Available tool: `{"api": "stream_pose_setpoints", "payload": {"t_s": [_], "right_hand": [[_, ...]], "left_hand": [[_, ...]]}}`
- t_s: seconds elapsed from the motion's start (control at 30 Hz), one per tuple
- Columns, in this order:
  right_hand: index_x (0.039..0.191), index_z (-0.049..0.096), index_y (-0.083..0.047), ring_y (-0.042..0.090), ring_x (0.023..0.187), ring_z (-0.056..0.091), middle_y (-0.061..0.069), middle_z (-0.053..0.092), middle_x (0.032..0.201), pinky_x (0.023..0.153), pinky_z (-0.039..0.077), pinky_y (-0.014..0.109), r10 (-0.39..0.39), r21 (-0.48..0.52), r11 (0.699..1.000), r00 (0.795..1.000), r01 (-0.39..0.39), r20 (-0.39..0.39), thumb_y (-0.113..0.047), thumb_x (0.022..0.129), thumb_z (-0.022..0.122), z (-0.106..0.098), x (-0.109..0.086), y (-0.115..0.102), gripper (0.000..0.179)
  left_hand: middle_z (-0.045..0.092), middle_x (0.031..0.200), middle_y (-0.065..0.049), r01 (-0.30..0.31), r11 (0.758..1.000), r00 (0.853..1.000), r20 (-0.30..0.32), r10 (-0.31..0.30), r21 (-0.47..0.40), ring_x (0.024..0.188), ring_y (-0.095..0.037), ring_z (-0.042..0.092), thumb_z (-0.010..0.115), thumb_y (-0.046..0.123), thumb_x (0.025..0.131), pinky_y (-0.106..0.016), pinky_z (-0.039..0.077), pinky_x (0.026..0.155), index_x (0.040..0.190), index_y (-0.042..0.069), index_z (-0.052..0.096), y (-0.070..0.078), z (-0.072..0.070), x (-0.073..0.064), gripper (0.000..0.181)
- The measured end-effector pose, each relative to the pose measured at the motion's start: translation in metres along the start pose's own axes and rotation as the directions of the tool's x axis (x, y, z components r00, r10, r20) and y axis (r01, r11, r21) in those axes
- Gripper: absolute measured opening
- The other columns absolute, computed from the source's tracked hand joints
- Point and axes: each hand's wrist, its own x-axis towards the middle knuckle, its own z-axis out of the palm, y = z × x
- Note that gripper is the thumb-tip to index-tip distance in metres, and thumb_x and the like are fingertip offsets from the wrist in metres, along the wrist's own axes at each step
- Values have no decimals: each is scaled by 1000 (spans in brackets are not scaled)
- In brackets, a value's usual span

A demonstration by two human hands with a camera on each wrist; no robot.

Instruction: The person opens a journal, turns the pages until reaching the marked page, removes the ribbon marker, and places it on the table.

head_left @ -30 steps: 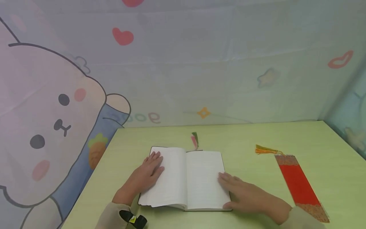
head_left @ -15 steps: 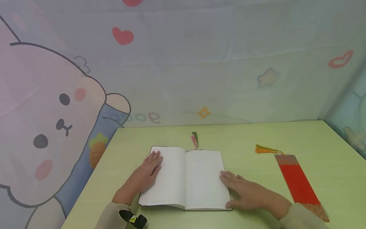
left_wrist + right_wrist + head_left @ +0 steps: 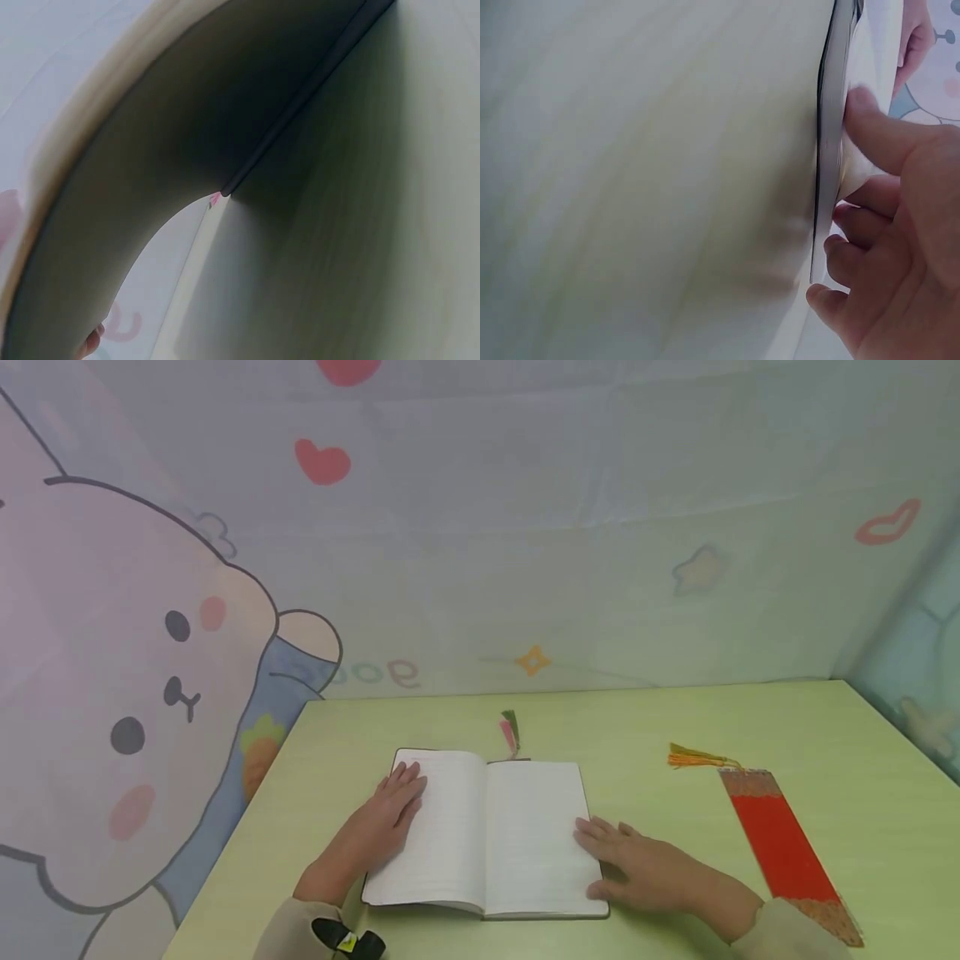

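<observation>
An open book point(image 3: 528, 852) lies on the bench point(image 3: 615, 727) between the two hands, its lined white pages facing up. The left hand point(image 3: 386, 822) rests palm down on the left page, near the outer edge, with its fingers stretched away from the person; most of that page shows to the right of the hand. The right hand point(image 3: 645, 864) is at the opposite side, relaxed and not closed: its fingertips reach over the outer edge of the right page and its thumb touches near the lower corner, while the palm stays outside the book. The right wrist view shows the thumb on the page and the other fingers along the edge. A small pink and green tassel point(image 3: 511, 731) sticks out beyond the top of the book. A red bookmark point(image 3: 783, 847) with a yellow tassel point(image 3: 697, 757) lies to the right, apart from the book.
</observation>
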Motion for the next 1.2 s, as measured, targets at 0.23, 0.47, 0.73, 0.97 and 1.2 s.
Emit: {"api": "stream_pose_setpoints", "payload": {"t_s": [0.23, 0.47, 0.73, 0.97, 1.2], "right_hand": [[140, 41, -5, 30, 133, 31, 10, 34, 147, 104, 29, 52, 16, 9, 1000, 1000, -16, -25, -49, 91, 51, 1, 2, -1, 67], [137, 46, -5, 30, 132, 34, 10, 39, 144, 106, 25, 53, -1, -16, 1000, 997, 0, -79, -44, 91, 54, 6, 6, -1, 61], [139, 41, 1, 30, 130, 36, 15, 37, 145, 105, 27, 51, -7, -80, 997, 982, -8, -188, -34, 89, 61, 11, 10, -3, 64], [137, 41, 4, 35, 131, 33, 18, 37, 143, 105, 25, 56, 20, -38, 999, 986, -27, -166, -37, 89, 60, 9, 17, -2, 66], [135, 46, 1, 37, 131, 33, 15, 42, 141, 106, 19, 58, 3, -6, 1000, 992, -4, -126, -46, 88, 56, 9, 23, -1, 68]], "left_hand": [[34, 146, -14, 13, 1000, 1000, 4, -13, -16, 137, -31, 22, 48, 17, 97, -50, 21, 109, 135, 0, 46, 1, -1, -1, 42], [34, 146, -14, 18, 1000, 1000, 3, -18, -18, 137, -30, 22, 48, 18, 98, -49, 21, 109, 135, 1, 47, 2, -1, 0, 41], [34, 146, -15, 14, 1000, 1000, 2, -14, -26, 137, -31, 22, 48, 16, 98, -50, 20, 109, 135, -1, 46, 1, 2, 0, 41], [34, 146, -13, 25, 999, 1000, 4, -25, -36, 137, -30, 21, 46, 18, 98, -49, 20, 109, 135, 0, 46, 0, 3, 0, 41], [34, 146, -14, 25, 999, 1000, 1, -25, -41, 137, -30, 22, 47, 18, 98, -50, 21, 109, 135, 0, 47, 1, 1, -1, 41]]}}
